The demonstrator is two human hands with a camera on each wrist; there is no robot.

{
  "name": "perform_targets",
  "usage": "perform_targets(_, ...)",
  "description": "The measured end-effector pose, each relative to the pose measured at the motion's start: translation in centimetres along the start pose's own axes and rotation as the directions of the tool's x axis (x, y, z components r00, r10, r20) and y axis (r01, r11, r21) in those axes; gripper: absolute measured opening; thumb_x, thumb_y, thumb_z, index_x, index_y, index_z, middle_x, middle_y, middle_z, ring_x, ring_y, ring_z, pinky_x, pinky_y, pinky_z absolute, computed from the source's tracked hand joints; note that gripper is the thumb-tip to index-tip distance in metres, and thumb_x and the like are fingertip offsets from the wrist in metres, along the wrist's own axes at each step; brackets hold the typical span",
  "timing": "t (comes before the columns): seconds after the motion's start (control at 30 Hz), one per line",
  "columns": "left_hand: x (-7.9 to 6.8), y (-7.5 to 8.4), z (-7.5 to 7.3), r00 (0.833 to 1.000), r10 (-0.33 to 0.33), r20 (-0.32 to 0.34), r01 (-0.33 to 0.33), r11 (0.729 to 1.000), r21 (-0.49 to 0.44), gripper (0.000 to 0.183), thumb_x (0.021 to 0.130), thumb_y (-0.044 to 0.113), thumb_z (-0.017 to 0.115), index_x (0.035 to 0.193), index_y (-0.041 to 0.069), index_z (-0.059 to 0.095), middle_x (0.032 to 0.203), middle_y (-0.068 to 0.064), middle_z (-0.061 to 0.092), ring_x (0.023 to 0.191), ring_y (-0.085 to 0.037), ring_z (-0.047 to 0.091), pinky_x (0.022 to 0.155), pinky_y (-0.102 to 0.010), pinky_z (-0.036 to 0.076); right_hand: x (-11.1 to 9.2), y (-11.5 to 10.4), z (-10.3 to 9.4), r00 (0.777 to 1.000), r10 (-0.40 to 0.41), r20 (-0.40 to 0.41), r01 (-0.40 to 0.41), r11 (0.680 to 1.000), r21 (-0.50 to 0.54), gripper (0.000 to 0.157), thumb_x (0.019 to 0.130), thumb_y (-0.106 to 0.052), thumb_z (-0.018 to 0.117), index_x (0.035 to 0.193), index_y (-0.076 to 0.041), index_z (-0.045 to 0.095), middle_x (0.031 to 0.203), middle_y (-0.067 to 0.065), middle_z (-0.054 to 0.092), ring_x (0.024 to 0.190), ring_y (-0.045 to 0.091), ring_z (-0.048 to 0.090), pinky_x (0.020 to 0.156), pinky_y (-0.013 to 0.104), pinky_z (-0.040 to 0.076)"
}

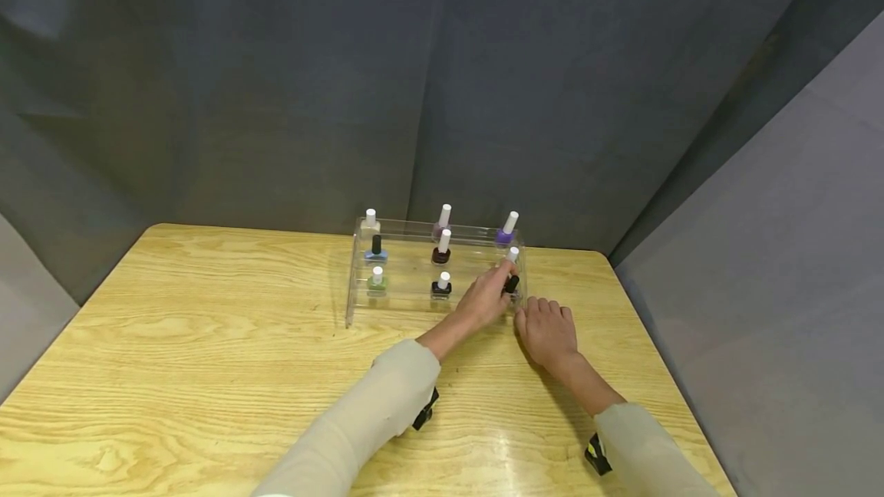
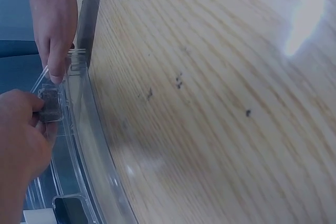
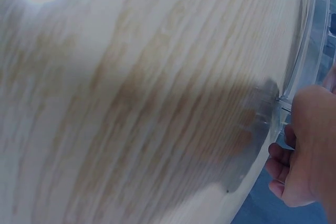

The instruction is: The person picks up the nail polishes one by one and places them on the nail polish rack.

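Note:
A clear tiered display rack (image 1: 407, 303) stands on the table with nail polish bottles in rows. My left hand (image 1: 486, 295) reaches to its lower right end and grips a black-capped nail polish bottle (image 1: 511, 284). In the left wrist view, the bottle's dark greyish glass (image 2: 50, 104) shows between the fingers of the left hand (image 2: 23, 135), at the rack's front tier. My right hand (image 1: 549, 330) is at the rack's right end, fingers curled, thumb against the clear side edge. The right wrist view shows the right hand (image 3: 310, 150) there too, its thumb tip hidden.
Other bottles on the rack include a purple one (image 1: 506, 236), a dark red one (image 1: 441, 255), a blue one (image 1: 376, 256) and a green one (image 1: 377, 283). A wood-grain table (image 1: 207, 343) lies beneath, with a dark curtain (image 1: 276, 98) behind it.

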State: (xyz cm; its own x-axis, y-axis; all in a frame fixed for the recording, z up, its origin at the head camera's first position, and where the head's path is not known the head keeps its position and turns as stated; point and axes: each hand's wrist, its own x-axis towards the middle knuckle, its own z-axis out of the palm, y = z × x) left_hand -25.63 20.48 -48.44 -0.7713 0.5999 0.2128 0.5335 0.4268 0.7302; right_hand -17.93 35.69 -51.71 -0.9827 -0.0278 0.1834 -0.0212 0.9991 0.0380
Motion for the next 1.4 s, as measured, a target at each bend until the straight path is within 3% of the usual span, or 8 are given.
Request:
perform_targets(0.3,-0.1,0.1,-0.1,1.0,-0.025,0.007,0.025,1.0,-0.01,0.048,0.093,-0.002,0.065,0.133,0.018,0.048,0.119,-0.007,0.062,0.104,-0.022,0.062,0.074,-0.024,0.052,0.1,-0.3,0.2,1.0,0.0,-0.009,0.0,1.0,0.02,0.035,0.107,-0.029,0.041,0.079,-0.007,0.04,0.072,0.005,0.038,0.069,0.028,0.042,0.066,0.043,0.036)
perform_targets(0.53,-0.3,-0.2,-0.4,1.0,-0.006,0.016,0.007,0.999,-0.041,0.051,0.093,-0.004,0.063,0.136,0.016,0.046,0.119,-0.008,0.061,0.102,-0.02,0.061,0.072,-0.02,0.051,0.2,-0.6,0.2,0.999,-0.003,-0.033,0.004,1.0,0.011,0.035,0.107,-0.028,0.043,0.078,-0.007,0.041,0.07,0.005,0.038,0.067,0.028,0.043,0.065,0.043,0.036)
perform_targets(0.7,-0.5,-0.3,-0.7,1.0,-0.018,0.01,0.018,0.998,-0.068,0.055,0.091,-0.006,0.063,0.14,0.015,0.045,0.124,-0.007,0.058,0.108,-0.019,0.06,0.081,-0.022,0.052,0.3,-0.8,0.1,1.0,0.002,-0.023,-0.001,1.0,0.012,0.036,0.107,-0.029,0.042,0.079,-0.006,0.042,0.072,0.006,0.04,0.071,0.03,0.046,0.067,0.045,0.037)
perform_targets(0.87,-0.8,-0.4,-0.9,1.0,0.017,0.005,-0.017,0.999,-0.039,0.052,0.094,-0.004,0.061,0.14,0.014,0.045,0.128,-0.007,0.056,0.114,-0.019,0.059,0.089,-0.023,0.051,0.4,-0.6,0.2,1.0,0.017,0.019,-0.017,1.0,0.013,0.036,0.108,-0.031,0.038,0.082,-0.006,0.042,0.074,0.007,0.041,0.072,0.03,0.045,0.068,0.044,0.036)
perform_targets(1.03,-1.3,-0.5,-1.0,0.998,0.065,0.005,-0.065,0.998,0.001,0.055,0.093,-0.005,0.062,0.141,0.015,0.043,0.126,-0.008,0.054,0.104,-0.019,0.06,0.079,-0.021,0.052,0.4,-0.4,0.2,0.999,0.024,0.037,-0.024,1.0,0.018,0.037,0.109,-0.031,0.036,0.082,-0.006,0.042,0.075,0.006,0.042,0.071,0.029,0.043,0.068,0.044,0.035)
perform_targets(1.17,-2.0,-0.3,-1.1,0.998,0.067,-0.004,-0.067,0.998,0.019,0.054,0.093,-0.003,0.061,0.141,0.014,0.044,0.134,-0.01,0.049,0.098,-0.016,0.057,0.072,-0.018,0.05,0.3,-0.4,0.1,0.998,0.033,0.057,-0.034,0.999,0.025,0.037,0.109,-0.032,0.035,0.082,-0.007,0.041,0.075,0.006,0.041,0.071,0.029,0.043,0.068,0.043,0.035)
perform_targets(1.4,-3.6,-0.4,-1.8,0.993,0.117,-0.023,-0.116,0.993,0.035,0.049,0.092,0.001,0.063,0.138,0.008,0.048,0.139,-0.009,0.043,0.099,-0.013,0.055,0.08,-0.016,0.049,0.2,-0.2,0.1,0.995,0.062,0.083,-0.067,0.996,0.051,0.039,0.109,-0.032,0.031,0.082,-0.007,0.04,0.076,0.008,0.041,0.074,0.031,0.044,0.071,0.047,0.036)
